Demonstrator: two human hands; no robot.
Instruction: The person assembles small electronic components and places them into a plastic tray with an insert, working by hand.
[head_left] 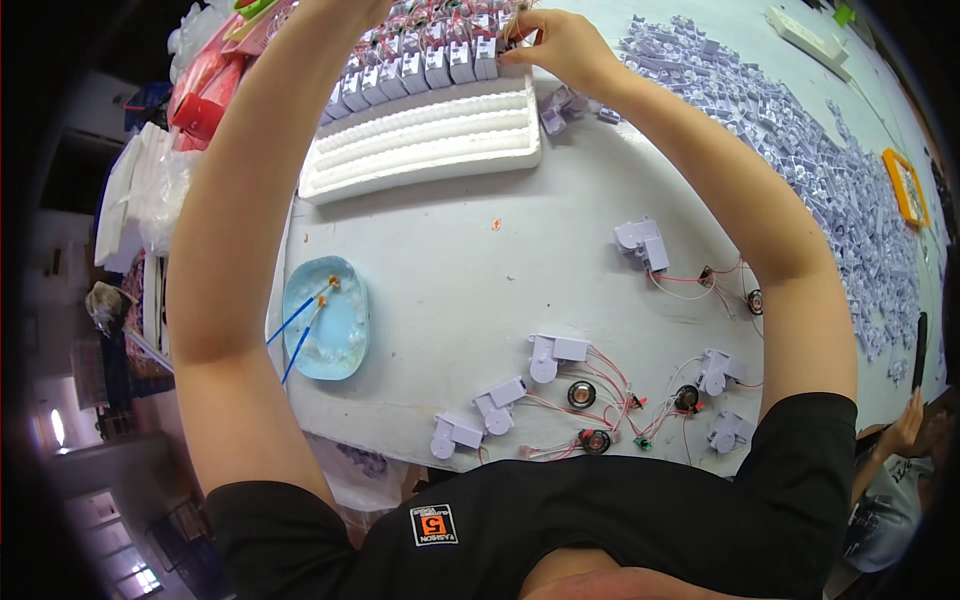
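My right hand [568,48] reaches to the right end of a row of pale grey-lilac plastic casings [436,68] with red and white wires on top. Its thumb and fingers are closed in a pinch by the last casing [486,58]; what lies between them is small and partly hidden. The casings stand upright in a white ribbed foam tray [425,160]. My left forearm [235,190] stretches up to the top edge, and the hand itself is cut off there. Some loose pale plastic parts [562,108] lie beneath my right wrist.
Several plastic casings [560,352] with wires and round black speakers [581,394] lie on the near table. Left is a blue dish [345,340] with two blue-handled brushes [296,322]. A large heap of pale parts [740,100] covers the right; an orange frame [904,187] lies beyond. Another person's hand [903,428] is far right.
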